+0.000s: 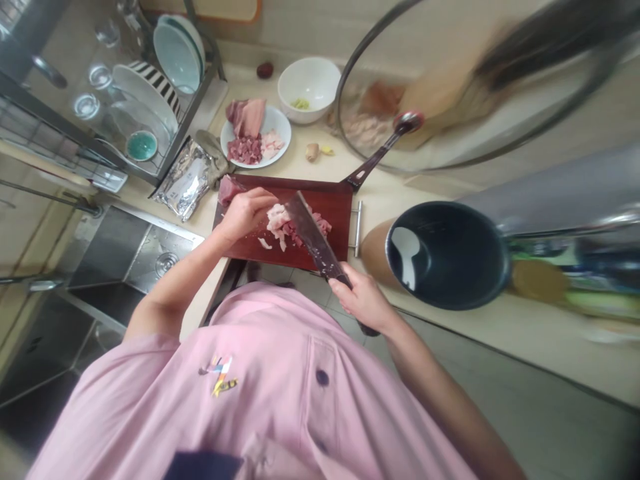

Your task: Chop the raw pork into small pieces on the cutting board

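Note:
My right hand (pixel 361 298) is wrapped round the handle of a cleaver (pixel 313 235), whose dark blade lies slantwise over the chopped meat. My left hand (pixel 245 212) is over the left half of the reddish-brown cutting board (pixel 310 186), fingers loosely bent and apart, with nothing visible in them. Between the hands, pale pieces of fat (pixel 277 220) lie beside small pink pieces of meat (pixel 321 223), partly covered by the blade. A larger chunk of raw meat (pixel 230 189) rests at the board's far left corner, just beyond my left hand.
Behind the board stand a plate (pixel 284 133) of cut meat, a white bowl (pixel 317 80) and a piece of ginger (pixel 312 152). A dark pot (pixel 450 267) with a white ladle is on the right. A sink (pixel 113 247) and dish rack (pixel 187 133) are at left.

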`<state>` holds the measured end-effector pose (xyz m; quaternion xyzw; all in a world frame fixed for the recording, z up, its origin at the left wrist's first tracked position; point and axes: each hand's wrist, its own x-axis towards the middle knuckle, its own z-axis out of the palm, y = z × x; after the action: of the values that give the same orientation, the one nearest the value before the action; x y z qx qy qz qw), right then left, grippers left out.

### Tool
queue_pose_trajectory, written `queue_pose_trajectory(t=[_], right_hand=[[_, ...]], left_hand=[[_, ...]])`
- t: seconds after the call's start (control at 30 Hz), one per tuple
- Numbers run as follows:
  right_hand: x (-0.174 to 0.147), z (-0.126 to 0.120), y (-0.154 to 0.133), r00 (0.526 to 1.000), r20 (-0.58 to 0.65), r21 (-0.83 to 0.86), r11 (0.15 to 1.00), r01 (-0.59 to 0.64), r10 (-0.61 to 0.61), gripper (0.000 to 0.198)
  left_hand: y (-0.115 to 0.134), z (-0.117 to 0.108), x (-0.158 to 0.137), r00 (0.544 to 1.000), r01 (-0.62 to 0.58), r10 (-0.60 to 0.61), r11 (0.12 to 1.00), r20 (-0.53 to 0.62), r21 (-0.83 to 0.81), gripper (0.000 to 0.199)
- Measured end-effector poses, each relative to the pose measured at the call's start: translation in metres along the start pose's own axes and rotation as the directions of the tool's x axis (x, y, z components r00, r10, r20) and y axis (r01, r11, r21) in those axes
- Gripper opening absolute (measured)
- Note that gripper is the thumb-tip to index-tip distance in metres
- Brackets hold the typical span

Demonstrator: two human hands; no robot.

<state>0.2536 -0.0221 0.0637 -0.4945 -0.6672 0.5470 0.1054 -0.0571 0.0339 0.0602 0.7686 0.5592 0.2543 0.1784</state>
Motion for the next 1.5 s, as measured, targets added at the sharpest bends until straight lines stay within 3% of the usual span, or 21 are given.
queue_pose_trajectory(t=[0.1,0.2,0.33,0.43,0.5,0.57,0.63,0.73,0.9,1.0,1.1,1.2,1.3,1.33,1.4,1.5], right_hand=[[0.01,0.008,-0.009,0.985,0.154,-0.134,0.987,0.094,-0.073,0.018],[0.023,0.02,-0.016,0.952,0.288,-0.16,0.975,0.154,-0.103,0.019],[0.037,0.032,-0.02,0.931,0.348,-0.169,0.97,0.175,-0.108,0.021],[0.04,0.036,-0.024,0.932,0.351,-0.212,0.961,0.178,-0.095,0.022],[0.041,0.036,-0.026,0.932,0.353,-0.24,0.955,0.175,-0.082,0.022],[0.041,0.036,-0.027,0.933,0.352,-0.25,0.953,0.17,-0.074,0.022],[0.041,0.034,-0.025,0.938,0.336,-0.243,0.955,0.168,-0.08,0.022],[0.044,0.029,-0.018,0.958,0.277,-0.247,0.958,0.148,-0.077,0.019],[0.048,0.024,-0.009,0.999,0.038,-0.322,0.946,0.032,-0.02,0.022],[0.049,0.031,-0.013,0.999,-0.001,-0.313,0.949,0.037,-0.039,0.021],[0.049,0.039,-0.02,0.999,0.021,-0.24,0.97,0.032,-0.028,0.017],[0.052,0.042,-0.023,0.999,0.029,-0.179,0.983,0.029,-0.024,0.016],[0.057,0.042,-0.023,0.999,0.05,-0.166,0.986,0.028,-0.02,0.015],[0.059,0.042,-0.023,0.998,0.059,-0.177,0.984,0.026,-0.016,0.015],[0.06,0.042,-0.024,0.999,0.049,-0.227,0.973,0.031,-0.021,0.017],[0.059,0.044,-0.031,0.999,-0.027,-0.325,0.945,0.032,-0.043,0.025]], left_hand=[[-0.007,-0.027,0.01,0.993,0.092,-0.088,0.995,-0.084,0.038,0.026],[-0.012,-0.034,0.02,0.997,0.065,-0.062,0.996,-0.04,0.062,0.022],[-0.005,-0.01,0.032,0.996,-0.051,0.049,0.999,0.072,0.018,0.027],[0.007,0.009,0.042,0.935,-0.186,0.196,0.981,0.296,-0.062,0.029],[0.013,0.009,0.047,0.914,-0.215,0.238,0.971,0.33,-0.105,0.025],[0.012,-0.003,0.047,0.958,-0.156,0.177,0.982,0.226,-0.108,0.019],[0.002,-0.02,0.04,0.999,-0.016,0.018,0.999,0.037,-0.052,0.022],[-0.027,-0.039,0.017,0.964,0.229,-0.206,0.964,-0.166,0.133,0.023],[-0.066,-0.022,-0.013,0.923,0.384,-0.361,0.863,-0.132,0.329,0.047],[-0.073,-0.009,-0.012,0.916,0.402,-0.365,0.849,-0.17,0.343,0.042],[-0.07,-0.01,-0.015,0.94,0.338,-0.303,0.891,-0.159,0.302,0.026],[-0.06,-0.016,-0.034,0.98,0.195,-0.2,0.954,-0.002,0.227,0.02],[-0.045,-0.014,-0.062,0.982,0.051,-0.081,0.984,0.172,0.168,0.033],[-0.041,-0.012,-0.071,0.984,0.044,-0.069,0.988,0.163,0.15,0.041],[-0.035,-0.005,-0.085,0.995,0.095,-0.098,0.99,0.022,0.102,0.052],[-0.032,0.011,-0.096,0.951,0.182,-0.166,0.983,-0.26,0.038,0.041]])
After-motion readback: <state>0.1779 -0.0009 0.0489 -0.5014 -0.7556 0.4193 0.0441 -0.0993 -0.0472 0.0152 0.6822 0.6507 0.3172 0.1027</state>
